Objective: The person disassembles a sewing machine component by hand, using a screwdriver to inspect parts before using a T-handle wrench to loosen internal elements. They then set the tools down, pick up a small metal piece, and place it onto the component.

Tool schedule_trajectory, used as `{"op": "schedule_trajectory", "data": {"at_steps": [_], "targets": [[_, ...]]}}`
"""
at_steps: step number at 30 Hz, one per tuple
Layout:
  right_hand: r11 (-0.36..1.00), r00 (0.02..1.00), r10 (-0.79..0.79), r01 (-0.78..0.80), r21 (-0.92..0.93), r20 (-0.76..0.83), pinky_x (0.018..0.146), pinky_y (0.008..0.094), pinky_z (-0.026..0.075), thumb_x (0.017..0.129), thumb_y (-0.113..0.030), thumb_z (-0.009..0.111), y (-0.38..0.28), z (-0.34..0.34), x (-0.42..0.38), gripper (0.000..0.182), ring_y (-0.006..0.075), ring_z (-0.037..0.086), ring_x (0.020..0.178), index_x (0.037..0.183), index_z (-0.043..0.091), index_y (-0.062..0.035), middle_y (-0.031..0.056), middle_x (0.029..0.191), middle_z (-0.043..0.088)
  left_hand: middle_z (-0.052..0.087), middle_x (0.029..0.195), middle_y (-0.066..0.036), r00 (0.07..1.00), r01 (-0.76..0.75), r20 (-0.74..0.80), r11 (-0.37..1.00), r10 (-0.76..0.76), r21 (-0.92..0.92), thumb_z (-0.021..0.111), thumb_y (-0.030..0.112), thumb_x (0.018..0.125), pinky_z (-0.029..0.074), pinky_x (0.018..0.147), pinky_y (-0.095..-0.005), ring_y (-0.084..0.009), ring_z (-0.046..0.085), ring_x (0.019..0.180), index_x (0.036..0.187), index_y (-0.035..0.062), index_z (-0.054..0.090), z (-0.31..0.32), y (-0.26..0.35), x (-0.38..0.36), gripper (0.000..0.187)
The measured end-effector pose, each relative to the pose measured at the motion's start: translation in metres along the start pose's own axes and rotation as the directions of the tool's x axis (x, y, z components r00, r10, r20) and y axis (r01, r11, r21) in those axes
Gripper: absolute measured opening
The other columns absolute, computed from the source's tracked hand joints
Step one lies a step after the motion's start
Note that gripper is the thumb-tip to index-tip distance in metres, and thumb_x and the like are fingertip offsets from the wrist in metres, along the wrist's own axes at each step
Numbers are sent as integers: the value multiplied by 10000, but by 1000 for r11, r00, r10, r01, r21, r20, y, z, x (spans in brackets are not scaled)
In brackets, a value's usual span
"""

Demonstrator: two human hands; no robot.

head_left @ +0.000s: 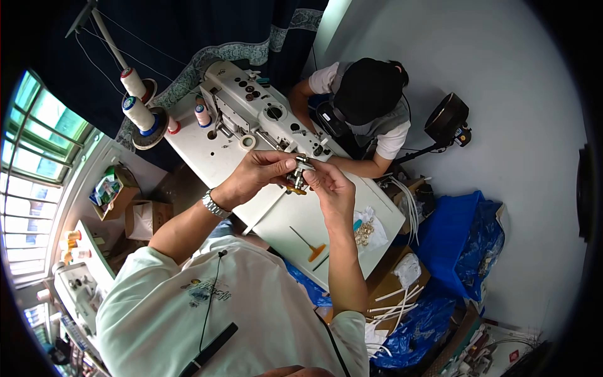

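Note:
My left hand, with a metal-band watch on its wrist, is closed with thumb and fingers pinching a small silver metal machine part. My right hand grips the same part from the other side. An amber-coloured piece shows at the part's lower end; the fingers cover some of it. Both hands are above the white sewing table, just in front of a sewing machine. A screwdriver with a yellow-orange handle lies on the table below my hands.
Small brass-coloured pieces lie on white plastic at the table's right. Thread cones stand back left. Across the machine sits another person in a black cap, an arm resting on the table. A blue bin stands on the right.

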State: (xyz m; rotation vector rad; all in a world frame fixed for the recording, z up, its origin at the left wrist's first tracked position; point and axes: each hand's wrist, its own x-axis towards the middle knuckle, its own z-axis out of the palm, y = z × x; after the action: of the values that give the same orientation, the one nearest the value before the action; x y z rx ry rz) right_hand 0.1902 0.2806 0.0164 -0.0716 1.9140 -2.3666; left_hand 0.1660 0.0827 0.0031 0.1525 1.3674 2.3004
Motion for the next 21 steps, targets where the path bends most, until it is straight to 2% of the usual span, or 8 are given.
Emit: {"op": "schedule_trajectory", "data": {"at_steps": [3, 13, 16, 18, 19, 21], "targets": [[999, 1000, -22, 23, -27, 20, 849, 236, 533, 939, -110, 740, 3, -3, -1, 355, 102, 674, 947, 1233, 644, 65, 94, 1047, 737, 735, 1090, -109, 1000, -18, 3, 1000, 18, 13, 670, 273, 989, 604, 836, -314, -189, 725, 932, 1248, -10, 681, 0, 0, -1, 384], [1000, 1000, -22, 22, -9, 2, 851, 240, 538, 938, -114, 743, 0, -2, -3, 359, 103, 677, 938, 1226, 645, 76, 94, 1030, 738, 731, 1107, -113, 1000, -5, 21, 1000, 5, 6, 666, 259, 990, 608, 849, -322, -186, 715, 966, 1260, -10, 674, -1, 0, 1, 381], [997, 999, -26, 28, -71, 23, 872, 249, 533, 960, -126, 717, -3, -1, -5, 388, 117, 669, 994, 1276, 616, 76, 108, 1086, 725, 728, 1110, -117, 999, -34, 6, 999, 34, 3, 654, 249, 998, 610, 858, -333, -192, 712, 979, 1260, -18, 670, 0, -2, 0, 374], [997, 997, -37, 32, 70, 75, 922, 275, 515, 971, -163, 708, -5, 1, -7, 506, 144, 644, 1066, 1385, 523, 61, 129, 1187, 678, 727, 1111, -118, 999, -51, -8, 999, 51, -4, 645, 244, 1004, 612, 863, -340, -195, 710, 986, 1261, -22, 667, -2, -3, 2, 370], [997, 996, -37, 32, 70, 77, 922, 275, 515, 971, -163, 708, -3, 2, -10, 506, 144, 644, 1066, 1385, 523, 61, 129, 1187, 678, 729, 1099, -115, 999, -48, -19, 998, 47, -44, 636, 250, 1008, 604, 884, -361, -196, 708, 983, 1267, -18, 661, -3, -3, 2, 374], [998, 996, -58, 56, 26, 70, 953, 297, 497, 965, -190, 719, 3, 2, -15, 612, 169, 621, 1111, 1450, 428, 47, 145, 1261, 623, 730, 1087, -112, 998, -49, -33, 995, 46, -86, 627, 257, 1011, 596, 905, -383, -196, 706, 979, 1272, -14, 654, -5, -4, 2, 377]]}}
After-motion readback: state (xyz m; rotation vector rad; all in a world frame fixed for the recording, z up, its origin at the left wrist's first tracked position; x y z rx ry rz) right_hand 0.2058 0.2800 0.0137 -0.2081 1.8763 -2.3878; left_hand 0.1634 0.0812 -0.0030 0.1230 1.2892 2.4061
